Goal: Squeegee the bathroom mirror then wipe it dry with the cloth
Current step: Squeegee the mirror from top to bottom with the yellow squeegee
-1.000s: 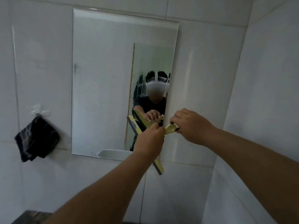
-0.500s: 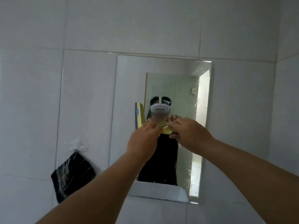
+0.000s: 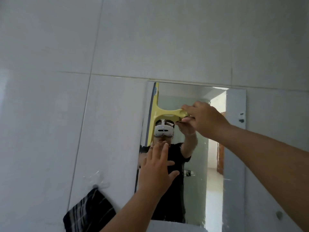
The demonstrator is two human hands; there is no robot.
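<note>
A dark striped cloth (image 3: 89,210) hangs from a clear hook (image 3: 98,180) on the white tiled wall (image 3: 50,114), near the mirror's lower left corner. The mirror (image 3: 234,148) is fixed to the wall. The left hand (image 3: 158,169), fingers spread and straight, reaches toward the mirror's left edge. A yellow squeegee (image 3: 160,113) stands with its blade upright along the mirror's upper left edge. The right hand (image 3: 203,118) grips its handle, fingers curled round it.

Dim, soft daylight, brightest in the mirror's (image 3: 234,148) reflected doorway, slight blur, wide-angle bending at edges
</note>
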